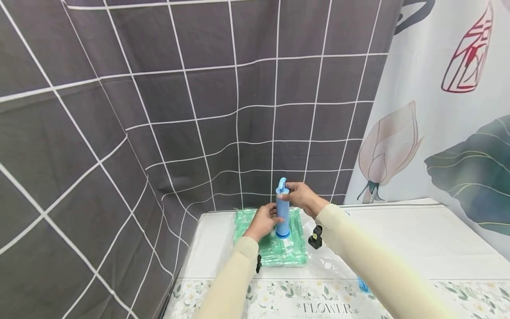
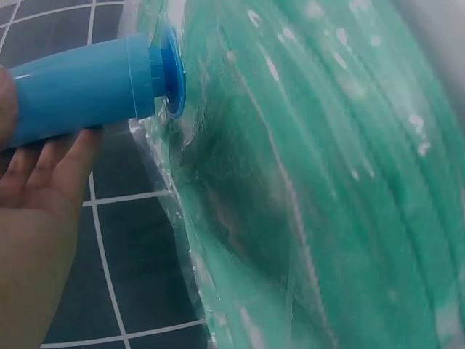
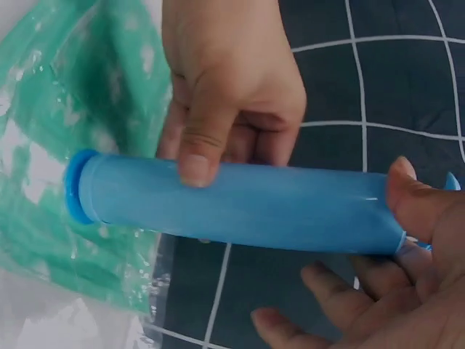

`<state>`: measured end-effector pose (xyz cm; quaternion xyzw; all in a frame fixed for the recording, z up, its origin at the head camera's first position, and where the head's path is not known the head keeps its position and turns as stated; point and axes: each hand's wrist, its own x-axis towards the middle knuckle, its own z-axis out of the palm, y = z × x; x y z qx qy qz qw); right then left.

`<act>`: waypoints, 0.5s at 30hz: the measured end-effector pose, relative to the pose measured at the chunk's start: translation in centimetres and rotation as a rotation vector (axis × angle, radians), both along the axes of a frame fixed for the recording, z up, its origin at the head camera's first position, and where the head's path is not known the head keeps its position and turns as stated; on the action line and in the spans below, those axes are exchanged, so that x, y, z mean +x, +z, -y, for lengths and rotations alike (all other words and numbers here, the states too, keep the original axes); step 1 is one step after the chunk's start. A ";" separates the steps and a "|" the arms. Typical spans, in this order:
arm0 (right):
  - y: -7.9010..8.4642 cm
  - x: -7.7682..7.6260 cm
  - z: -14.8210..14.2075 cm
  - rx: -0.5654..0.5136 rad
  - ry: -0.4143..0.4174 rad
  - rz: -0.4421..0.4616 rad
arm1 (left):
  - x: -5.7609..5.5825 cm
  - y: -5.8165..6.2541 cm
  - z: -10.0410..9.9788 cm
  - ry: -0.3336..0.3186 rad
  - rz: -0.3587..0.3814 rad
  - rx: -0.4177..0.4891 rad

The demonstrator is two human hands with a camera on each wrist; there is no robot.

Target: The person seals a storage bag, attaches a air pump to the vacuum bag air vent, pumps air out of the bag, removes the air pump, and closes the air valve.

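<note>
A blue hand pump (image 1: pixel 283 217) stands upright on a clear vacuum storage bag (image 1: pixel 275 257) with folded green fabric inside. Its wide base ring (image 2: pixel 174 73) meets the bag's surface. Around the lower barrel, my left hand (image 1: pixel 263 221) grips the pump, its thumb across the front as seen in the right wrist view. My right hand (image 1: pixel 306 196) pinches the pump's top end, just under the curved handle (image 1: pixel 282 183), with the thumb (image 3: pixel 407 189) on the barrel. The handle sits close above the barrel and is mostly hidden in the right wrist view.
The bag lies on a white table (image 1: pixel 398 235) with a flower-printed front strip (image 1: pixel 275 297). Loose clear plastic (image 1: pixel 330 266) spreads right of the bag. A small blue item (image 1: pixel 363 285) is partly covered by the right sleeve. A dark grid-patterned curtain (image 1: pixel 255 124) hangs behind.
</note>
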<state>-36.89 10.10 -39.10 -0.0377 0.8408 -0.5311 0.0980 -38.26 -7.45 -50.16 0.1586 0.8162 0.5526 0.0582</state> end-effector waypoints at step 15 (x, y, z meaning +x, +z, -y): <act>-3.4 0.6 1.7 0.018 -0.215 -0.225 | 0.8 0.0 -1.3 0.201 -0.103 -0.106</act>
